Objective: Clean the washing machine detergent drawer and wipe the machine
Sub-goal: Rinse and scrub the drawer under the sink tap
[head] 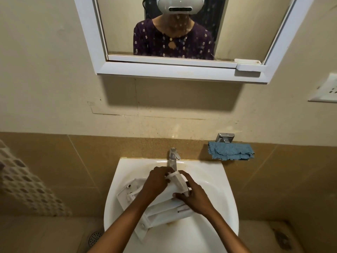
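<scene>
The white plastic detergent drawer (160, 210) lies across the white wash basin (215, 181), its long body slanting from lower left to upper right. A second white drawer part (127, 192) rests in the basin at the left. Both hands are on a small white ribbed insert (179, 181) at the drawer's upper end, just below the chrome tap (173, 157). My left hand (157, 181) pinches the insert's top edge. My right hand (194, 195) grips its right side and the drawer beneath. I cannot tell whether water is running.
A blue cloth (230, 151) hangs on a chrome holder at the right of the tap. Above hangs a white-framed mirror (182, 70) showing a person with a headset. A wall socket (326, 90) is at far right, a floor drain (94, 237) at lower left.
</scene>
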